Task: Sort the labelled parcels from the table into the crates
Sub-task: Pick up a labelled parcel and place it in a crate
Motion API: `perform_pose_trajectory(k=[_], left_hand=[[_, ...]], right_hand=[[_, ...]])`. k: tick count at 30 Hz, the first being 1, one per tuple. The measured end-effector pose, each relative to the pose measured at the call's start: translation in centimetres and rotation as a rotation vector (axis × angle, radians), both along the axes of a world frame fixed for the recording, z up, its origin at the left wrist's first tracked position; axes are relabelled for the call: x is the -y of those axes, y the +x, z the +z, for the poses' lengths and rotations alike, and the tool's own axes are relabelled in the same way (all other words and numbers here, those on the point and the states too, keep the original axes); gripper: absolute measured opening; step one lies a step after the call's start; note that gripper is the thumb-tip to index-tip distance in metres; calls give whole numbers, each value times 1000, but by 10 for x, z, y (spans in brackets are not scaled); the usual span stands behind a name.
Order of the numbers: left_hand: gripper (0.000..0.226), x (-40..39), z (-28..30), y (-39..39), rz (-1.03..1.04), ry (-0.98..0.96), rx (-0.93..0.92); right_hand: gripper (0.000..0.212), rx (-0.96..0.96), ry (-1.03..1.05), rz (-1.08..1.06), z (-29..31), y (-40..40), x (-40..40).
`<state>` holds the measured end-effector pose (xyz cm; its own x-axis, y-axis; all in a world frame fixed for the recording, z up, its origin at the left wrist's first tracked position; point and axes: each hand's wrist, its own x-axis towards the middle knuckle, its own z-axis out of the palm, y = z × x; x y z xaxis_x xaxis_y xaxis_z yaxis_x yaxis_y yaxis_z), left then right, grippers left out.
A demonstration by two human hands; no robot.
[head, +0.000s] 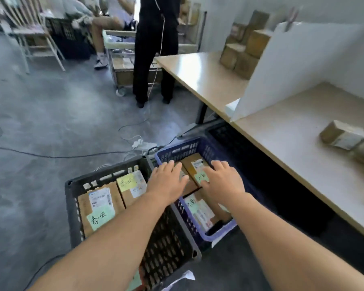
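On the rough grey concrete floor at the left stands a black plastic crate (76,198) with lattice walls, holding two brown cardboard parcels side by side: the nearer one (97,208) carries a white printed label and a pale green handwritten note, the farther one (132,189) a yellow note and a white label. Touching its right wall is a blue lattice crate (183,148), tucked against the table's front edge. The left hand (166,181) reaches over the blue crate's left rim, fingers straight and spread, lying flat on a brown parcel (188,186) inside; it grips nothing. The right hand (223,181) rests likewise, fingers relaxed and splayed, on the neighbouring parcel (195,166) bearing a green note. Nearer in the same crate lies another labelled box (202,208). On the smooth pale table (292,143), toward its right edge, sits a blurred cardboard parcel (343,134), behind it a white upright divider board (303,66).
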<state>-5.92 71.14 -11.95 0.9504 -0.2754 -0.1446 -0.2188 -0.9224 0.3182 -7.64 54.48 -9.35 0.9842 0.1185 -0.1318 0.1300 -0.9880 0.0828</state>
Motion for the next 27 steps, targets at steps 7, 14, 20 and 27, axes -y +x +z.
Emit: perform_pose_trajectory(k=[7, 14, 20, 27], left_hand=[[61, 132, 51, 2, -209, -34, 54], [61, 300, 83, -58, -412, -15, 104], [61, 430, 86, -128, -569, 3, 129], [61, 547, 80, -215, -759, 11, 165]], right_hand=[[56, 127, 9, -248, 53, -50, 130], [51, 224, 28, -515, 78, -147, 284], [49, 232, -36, -683, 86, -237, 398], [51, 241, -42, -867, 78, -336, 487]])
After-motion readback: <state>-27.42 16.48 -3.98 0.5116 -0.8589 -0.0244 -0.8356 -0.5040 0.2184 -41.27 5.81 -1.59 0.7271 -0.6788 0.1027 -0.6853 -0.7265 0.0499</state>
